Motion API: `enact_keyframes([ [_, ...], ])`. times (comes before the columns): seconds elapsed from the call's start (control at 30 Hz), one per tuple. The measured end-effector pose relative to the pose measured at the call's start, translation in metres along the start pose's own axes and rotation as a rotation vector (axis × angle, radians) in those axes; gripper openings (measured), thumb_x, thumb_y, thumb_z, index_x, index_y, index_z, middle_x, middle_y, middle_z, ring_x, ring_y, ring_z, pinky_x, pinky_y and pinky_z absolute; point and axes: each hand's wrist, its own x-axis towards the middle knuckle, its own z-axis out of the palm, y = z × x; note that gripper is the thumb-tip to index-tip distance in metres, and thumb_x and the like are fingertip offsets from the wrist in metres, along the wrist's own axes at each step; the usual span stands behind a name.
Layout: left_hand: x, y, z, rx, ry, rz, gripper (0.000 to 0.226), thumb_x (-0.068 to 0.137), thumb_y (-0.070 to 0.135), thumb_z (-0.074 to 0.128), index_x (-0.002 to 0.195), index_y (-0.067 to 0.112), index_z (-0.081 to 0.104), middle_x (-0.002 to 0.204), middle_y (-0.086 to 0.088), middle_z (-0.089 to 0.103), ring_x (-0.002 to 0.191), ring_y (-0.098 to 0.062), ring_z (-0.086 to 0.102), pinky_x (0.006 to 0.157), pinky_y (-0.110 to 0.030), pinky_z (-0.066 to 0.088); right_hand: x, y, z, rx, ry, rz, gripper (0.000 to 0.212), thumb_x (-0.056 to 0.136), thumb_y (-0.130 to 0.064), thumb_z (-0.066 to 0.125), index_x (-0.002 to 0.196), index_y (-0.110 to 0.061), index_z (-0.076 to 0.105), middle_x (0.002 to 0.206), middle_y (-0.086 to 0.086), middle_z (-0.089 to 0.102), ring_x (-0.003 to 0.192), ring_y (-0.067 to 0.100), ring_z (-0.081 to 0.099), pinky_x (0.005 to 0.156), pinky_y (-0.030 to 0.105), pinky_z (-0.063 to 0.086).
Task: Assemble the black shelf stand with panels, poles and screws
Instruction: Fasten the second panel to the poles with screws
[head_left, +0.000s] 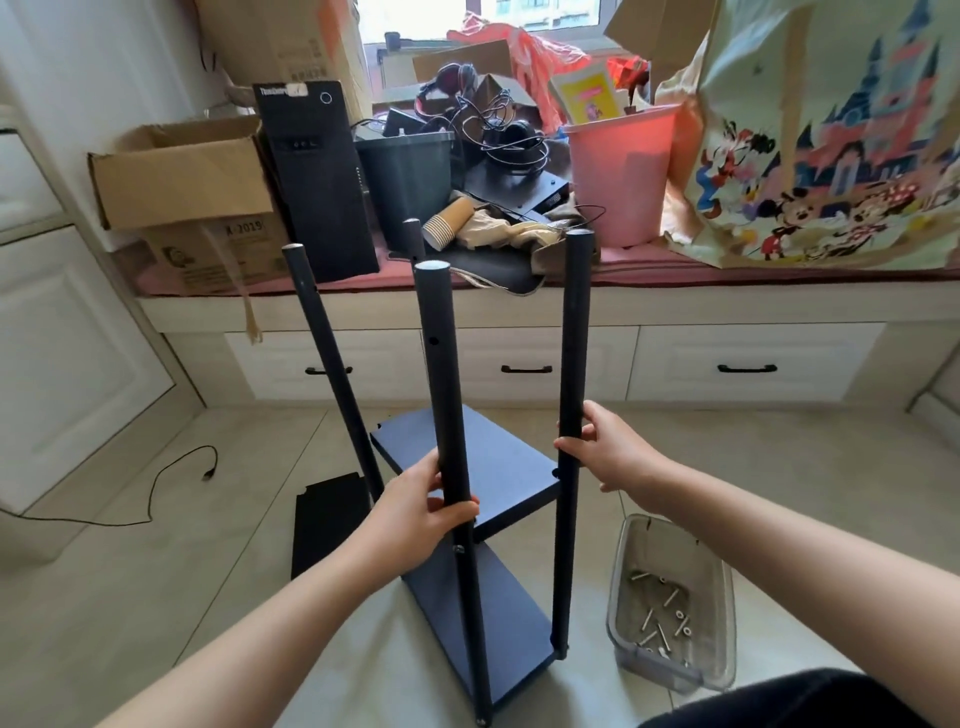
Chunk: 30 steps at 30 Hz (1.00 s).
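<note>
A cardboard box (182, 176) sat far to the left on the pink bench (779, 265), with a black computer (317, 182) standing next to it. On the floor (156, 571) below lay a black cable (171, 473) and a loose black panel (324, 525), flat on the tiles.

The shelf stand (498, 519) stood on the floor in the middle. It had two dark panels, one above the other, and four black poles sticking up. The left pole (332, 374) leaned a little to the left. A back pole (414, 239) showed only its top behind the others.

The left hand (415, 514) was wrapped around the front middle pole (447, 415), just above the upper panel (493, 467). The lower panel (483, 623) sat near the floor, with a screw head showing on the pole just under the hand.

The right hand (602, 447) gripped the right pole (571, 415), fingers curled around it, a bit higher than the left hand.

Next to the stand on the right was a clear plastic tub (670, 603) with silver screws (665, 623) lying inside. Up on the bench were a pink bucket (618, 176) and a big cartoon bag (831, 145).
</note>
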Motion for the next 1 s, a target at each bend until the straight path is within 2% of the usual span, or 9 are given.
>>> enact_keyframes([
  [0.13,-0.001,-0.011,0.0,-0.012,-0.012,-0.011,0.033,0.091,0.007,0.071,0.102,0.033,0.054,0.098,-0.005,0.073,0.09,-0.016,0.074,0.094,-0.039,0.057,-0.008,0.005,0.0,-0.001,-0.01,-0.033,0.007,0.1,-0.019,0.054,0.106,-0.021,0.051,0.097,-0.001,0.061,0.064,0.001,0.059,0.05,0.016,0.035],
  [0.23,0.002,-0.017,-0.001,-0.02,-0.048,0.005,0.026,0.091,0.005,0.07,0.102,0.023,0.055,0.097,-0.005,0.073,0.09,-0.017,0.074,0.094,-0.04,0.057,-0.013,0.008,-0.002,-0.024,-0.004,-0.039,0.008,0.099,-0.018,0.056,0.105,-0.017,0.052,0.098,0.002,0.062,0.072,0.005,0.062,0.052,0.017,0.035],
  [0.4,0.005,-0.028,-0.005,-0.009,-0.104,0.015,0.022,0.092,0.001,0.067,0.103,0.016,0.055,0.096,-0.004,0.073,0.093,-0.018,0.073,0.093,-0.036,0.056,-0.024,0.014,-0.002,-0.027,-0.037,-0.043,0.01,0.096,-0.012,0.058,0.102,-0.016,0.051,0.1,0.005,0.066,0.08,0.011,0.071,0.045,0.009,0.036],
  [0.5,0.006,-0.035,-0.009,0.006,-0.105,-0.005,0.024,0.092,-0.002,0.066,0.104,0.016,0.055,0.097,-0.004,0.073,0.093,-0.016,0.073,0.093,-0.031,0.055,-0.029,0.015,0.0,-0.077,-0.049,-0.058,0.015,0.093,-0.012,0.064,0.101,-0.019,0.054,0.1,0.002,0.067,0.078,0.006,0.066,0.056,0.014,0.04],
  [0.6,0.006,-0.041,-0.014,0.016,-0.096,-0.028,0.025,0.092,-0.002,0.067,0.104,0.016,0.056,0.1,-0.004,0.074,0.097,-0.012,0.072,0.092,-0.027,0.054,-0.031,0.016,0.004,-0.145,-0.062,-0.086,0.02,0.087,-0.014,0.071,0.095,-0.024,0.056,0.099,-0.001,0.068,0.094,0.014,0.063,0.078,0.026,0.048],
  [0.63,0.007,-0.042,-0.017,0.024,-0.088,-0.036,0.025,0.092,-0.002,0.067,0.104,0.017,0.056,0.101,-0.003,0.074,0.098,-0.012,0.072,0.093,-0.028,0.054,-0.032,0.016,0.005,-0.163,-0.069,-0.095,0.022,0.086,-0.015,0.072,0.091,-0.026,0.055,0.099,-0.002,0.068,0.097,0.016,0.062,0.081,0.028,0.049],
  [0.83,0.014,-0.043,-0.026,0.053,-0.095,-0.073,0.028,0.089,-0.002,0.07,0.105,0.02,0.061,0.111,0.003,0.071,0.103,-0.012,0.07,0.09,-0.022,0.054,-0.032,0.015,0.008,-0.18,-0.099,-0.122,0.029,0.086,-0.016,0.073,0.087,-0.034,0.05,0.096,-0.005,0.064,0.088,0.015,0.059,0.074,0.03,0.051],
  [0.93,0.016,-0.041,-0.035,0.087,-0.13,-0.123,0.035,0.084,0.0,0.076,0.107,0.024,0.066,0.112,0.009,0.07,0.105,-0.011,0.067,0.093,-0.029,0.055,-0.031,0.015,0.01,-0.145,-0.105,-0.112,0.029,0.084,-0.016,0.074,0.091,-0.035,0.053,0.097,-0.003,0.067,0.079,0.009,0.06,0.068,0.024,0.048],
  [1.0,0.017,-0.042,-0.041,0.095,-0.166,-0.167,0.043,0.083,-0.006,0.073,0.111,0.026,0.066,0.115,0.009,0.069,0.107,-0.01,0.067,0.094,-0.032,0.056,-0.03,0.015,0.012,-0.134,-0.101,-0.114,0.031,0.084,-0.016,0.075,0.091,-0.037,0.054,0.096,-0.002,0.068,0.075,0.008,0.06,0.066,0.024,0.046],
])
